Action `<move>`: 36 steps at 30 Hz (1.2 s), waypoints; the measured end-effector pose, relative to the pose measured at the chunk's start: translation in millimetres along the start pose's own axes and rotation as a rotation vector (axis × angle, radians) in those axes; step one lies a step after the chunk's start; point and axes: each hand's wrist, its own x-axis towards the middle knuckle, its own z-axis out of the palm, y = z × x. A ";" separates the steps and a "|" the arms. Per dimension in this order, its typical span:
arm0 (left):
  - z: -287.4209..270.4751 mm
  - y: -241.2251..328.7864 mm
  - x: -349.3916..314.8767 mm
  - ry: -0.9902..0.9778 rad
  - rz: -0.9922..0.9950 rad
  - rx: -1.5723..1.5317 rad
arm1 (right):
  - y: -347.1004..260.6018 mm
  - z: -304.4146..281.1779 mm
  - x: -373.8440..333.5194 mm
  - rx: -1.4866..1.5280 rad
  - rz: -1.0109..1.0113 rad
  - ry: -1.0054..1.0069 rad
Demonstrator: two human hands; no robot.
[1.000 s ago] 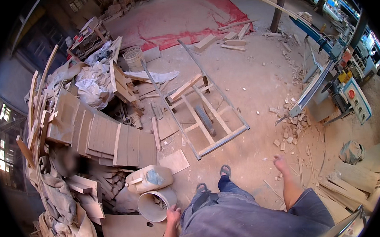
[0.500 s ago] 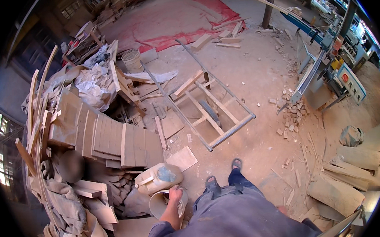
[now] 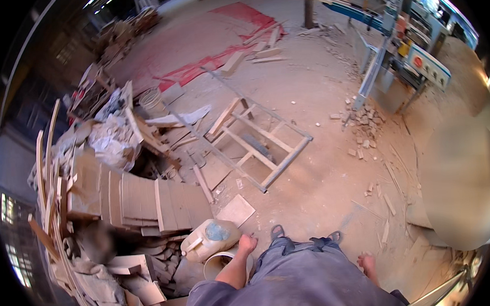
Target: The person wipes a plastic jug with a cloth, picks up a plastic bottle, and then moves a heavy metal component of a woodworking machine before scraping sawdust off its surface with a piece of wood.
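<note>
My left hand (image 3: 248,243) hangs in the air beside a beige plastic jerrycan (image 3: 215,236), above the pale bucket (image 3: 211,267). Its fingers are curled in, and I see nothing in them. The bucket is partly covered by my left forearm. My right hand (image 3: 367,262) hangs low at my right side, over the dusty floor. Its fingers are loosely bent and a little apart, and nothing shows in them. A flat light board (image 3: 236,210) lies on the floor just beyond the jerrycan.
A metal and wood frame (image 3: 287,167) lies ahead. Stacked boards (image 3: 136,198) and cloth-covered scrap fill the left. A machine with a control panel (image 3: 429,67) stands at right, near small wood blocks (image 3: 365,127). A red sheet (image 3: 243,14) lies far off. A blurred patch hides part of the right.
My left hand has left the bucket's rim and moved forward and right. My right hand has come out from beside my body into fuller view. The view has turned right.
</note>
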 end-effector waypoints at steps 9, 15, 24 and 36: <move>17.4 93.7 0.8 -0.005 -0.150 -0.093 | 21.8 -67.0 61.0 0.187 -0.070 0.074; 93.8 80.6 -21.8 -0.167 0.033 -0.001 | 105.1 -152.0 92.9 0.266 0.046 0.148; 124.5 195.3 111.7 -0.256 0.534 0.516 | -61.3 -261.4 81.9 1.790 -0.443 -0.005; 273.0 565.8 102.4 -0.446 0.303 0.450 | -131.3 -420.3 199.3 1.940 -0.485 0.209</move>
